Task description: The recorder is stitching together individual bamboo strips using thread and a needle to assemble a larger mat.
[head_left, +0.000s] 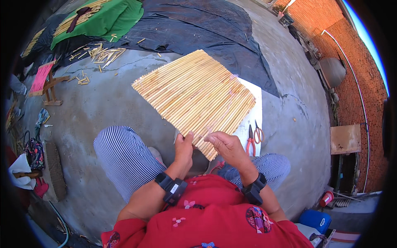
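Note:
A mat of pale reed stalks point(186, 89), laid side by side and tied with pinkish thread point(223, 108), slants up and away in front of me. My left hand point(184, 148) grips its near edge, thumb on top and the other fingers partly hidden. Just to the right, my right hand point(230, 149) is closed in a pinch over the near corner, where a thin strand of thread runs between both hands. Red-handled pliers point(250, 141) and scissors point(259, 133) lie right of the mat on a white board point(255, 108), which the mat partly covers.
Dark plastic sheeting point(198, 27) covers the far ground, with loose cut stalks point(108, 55) at its edge. A green cloth point(120, 16) bearing stalks is at far left. A small pink-seated wooden stool point(42, 78) stands left. A brick wall point(353, 78) borders the right.

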Motion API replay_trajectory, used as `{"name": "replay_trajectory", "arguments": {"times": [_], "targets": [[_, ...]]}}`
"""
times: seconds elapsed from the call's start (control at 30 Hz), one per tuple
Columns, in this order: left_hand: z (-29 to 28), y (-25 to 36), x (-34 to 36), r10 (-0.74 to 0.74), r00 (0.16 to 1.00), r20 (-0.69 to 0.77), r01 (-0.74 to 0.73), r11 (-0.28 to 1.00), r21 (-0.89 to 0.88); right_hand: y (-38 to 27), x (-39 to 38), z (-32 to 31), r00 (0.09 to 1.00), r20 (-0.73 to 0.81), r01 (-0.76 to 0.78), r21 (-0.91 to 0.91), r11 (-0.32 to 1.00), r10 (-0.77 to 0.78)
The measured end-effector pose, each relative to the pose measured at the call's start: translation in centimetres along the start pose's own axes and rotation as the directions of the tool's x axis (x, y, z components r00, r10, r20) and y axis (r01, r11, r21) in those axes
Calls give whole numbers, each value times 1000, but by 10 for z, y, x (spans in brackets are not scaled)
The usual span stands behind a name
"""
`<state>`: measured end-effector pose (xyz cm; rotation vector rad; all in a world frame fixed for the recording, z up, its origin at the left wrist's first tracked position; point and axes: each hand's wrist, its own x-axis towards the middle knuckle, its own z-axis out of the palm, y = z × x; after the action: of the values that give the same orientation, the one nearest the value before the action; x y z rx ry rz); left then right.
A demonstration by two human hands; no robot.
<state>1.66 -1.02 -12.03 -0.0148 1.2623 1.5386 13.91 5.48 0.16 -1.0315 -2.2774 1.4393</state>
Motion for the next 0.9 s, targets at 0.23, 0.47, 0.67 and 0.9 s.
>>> {"name": "replay_trajectory", "arguments": {"times": [0.23,0.47,0.67,0.9], "targets": [[-1,-8,5,80,997,8,-80,990,118,11,-1,11,970,-128,211,21,977,-207],[-14,-21,14,120,991,63,-127,984,128,19,12,13,962,-255,159,216,963,-101],[-30,-36,37,75,996,51,-83,983,164,24,16,7,990,-78,-66,490,869,119],[-39,-33,46,167,982,-93,-124,925,360,22,-5,-31,980,-188,142,887,440,62]]}}
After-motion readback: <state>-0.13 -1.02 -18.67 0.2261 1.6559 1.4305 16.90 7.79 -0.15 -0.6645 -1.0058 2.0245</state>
